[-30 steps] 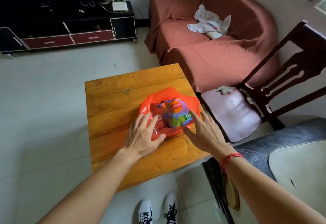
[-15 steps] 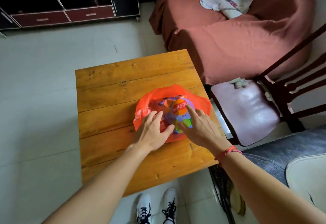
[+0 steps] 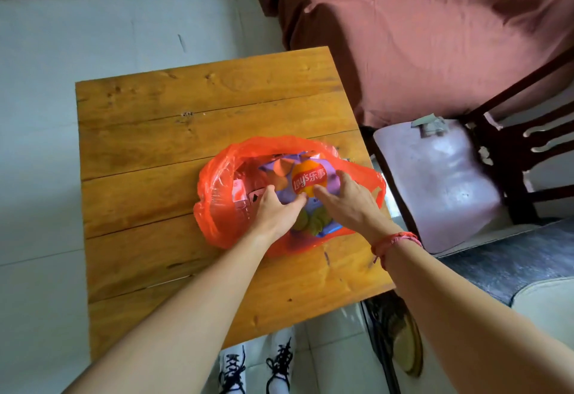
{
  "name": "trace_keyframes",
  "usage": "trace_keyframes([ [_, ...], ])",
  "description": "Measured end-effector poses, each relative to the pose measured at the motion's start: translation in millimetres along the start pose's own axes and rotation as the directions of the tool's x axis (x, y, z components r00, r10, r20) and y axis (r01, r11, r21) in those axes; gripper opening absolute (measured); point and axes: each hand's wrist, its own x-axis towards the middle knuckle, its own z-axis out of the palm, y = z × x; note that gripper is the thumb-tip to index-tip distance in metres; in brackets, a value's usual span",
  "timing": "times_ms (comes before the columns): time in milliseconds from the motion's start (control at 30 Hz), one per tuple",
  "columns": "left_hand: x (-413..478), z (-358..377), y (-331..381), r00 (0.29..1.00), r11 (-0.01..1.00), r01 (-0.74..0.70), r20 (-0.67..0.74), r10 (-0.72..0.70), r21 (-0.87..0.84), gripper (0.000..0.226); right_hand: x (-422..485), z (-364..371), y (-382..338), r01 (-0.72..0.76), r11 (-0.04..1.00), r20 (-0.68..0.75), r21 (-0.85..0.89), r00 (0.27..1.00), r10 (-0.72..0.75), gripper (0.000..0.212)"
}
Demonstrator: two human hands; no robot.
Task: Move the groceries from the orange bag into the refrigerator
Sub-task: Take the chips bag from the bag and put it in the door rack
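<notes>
An orange plastic bag [image 3: 214, 207] lies open on the wooden table [image 3: 186, 120]. Inside it sits a purple Lay's chips bag [image 3: 310, 176], with a pink-and-white packet [image 3: 248, 196] beside it on the left. My left hand [image 3: 276, 212] reaches into the opening; its fingers curl down at the chips bag's left edge and the thumb presses on its front. My right hand [image 3: 352, 204] grips the chips bag from the right, fingers bent over its edge and thumb on the front. What lies lower in the bag is hidden.
A dark wooden chair with a lilac cushion [image 3: 435, 182] stands close to the table's right side. Behind it is a sofa under a red cover [image 3: 435, 46]. Pale tiled floor [image 3: 37, 176] lies left of the table. My shoes [image 3: 257, 369] are at its near edge.
Both hands have moved forward from the bag's near rim into its opening and closed round the chips bag. The camera has tilted down and come closer to the table.
</notes>
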Motion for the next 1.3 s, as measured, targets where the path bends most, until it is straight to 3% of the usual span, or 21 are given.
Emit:
trace_keyframes([
  [67,8,4,-4,0.999,0.999,0.046,-0.023,-0.046,-0.014,0.09,10,0,5,-0.023,0.999,0.027,0.044,0.999,0.022,0.057],
  [133,16,7,-7,0.996,0.994,0.076,-0.034,-0.079,-0.079,0.08,20,-1,10,-0.051,0.989,0.037,0.136,0.998,0.046,0.05],
  [233,29,14,-11,0.993,0.967,0.112,-0.006,-0.117,-0.231,0.063,32,1,20,-0.085,0.958,0.06,0.275,0.996,0.071,0.058],
  [367,36,20,-14,0.991,0.94,0.13,0.026,-0.128,-0.314,0.093,43,5,31,-0.124,0.941,0.094,0.314,0.991,0.099,0.067],
  [467,36,18,-18,0.991,0.927,0.129,0.005,-0.136,-0.352,0.079,44,6,36,-0.119,0.935,0.107,0.335,0.99,0.088,0.053],
  [567,32,13,-19,0.992,0.926,0.117,0.001,-0.125,-0.358,0.053,38,7,37,-0.13,0.919,0.156,0.373,0.985,0.076,0.041],
  [733,19,-1,-12,0.996,0.942,0.079,-0.011,-0.088,-0.325,0.054,20,3,28,-0.129,0.911,0.166,0.391,0.984,0.068,0.041],
  [900,-9,-27,-4,0.999,0.957,0.032,0.009,-0.031,-0.287,0.039,-13,-1,11,-0.135,0.891,0.176,0.433,0.982,0.063,0.031],
  [1033,-48,-54,2,0.999,0.958,0.033,0.033,-0.024,-0.286,0.059,-56,-9,-9,-0.145,0.864,0.207,0.481,0.977,0.049,0.034],
  [1167,-97,-83,12,1.0,0.954,-0.021,0.014,0.026,-0.299,0.04,-105,-26,-35,-0.084,0.858,0.185,0.506,0.983,-0.013,0.023],
  [1300,-148,-113,33,0.99,0.939,-0.144,-0.038,0.139,-0.313,0.038,-151,-48,-63,0.027,0.848,0.113,0.529,0.988,-0.102,0.027],
])
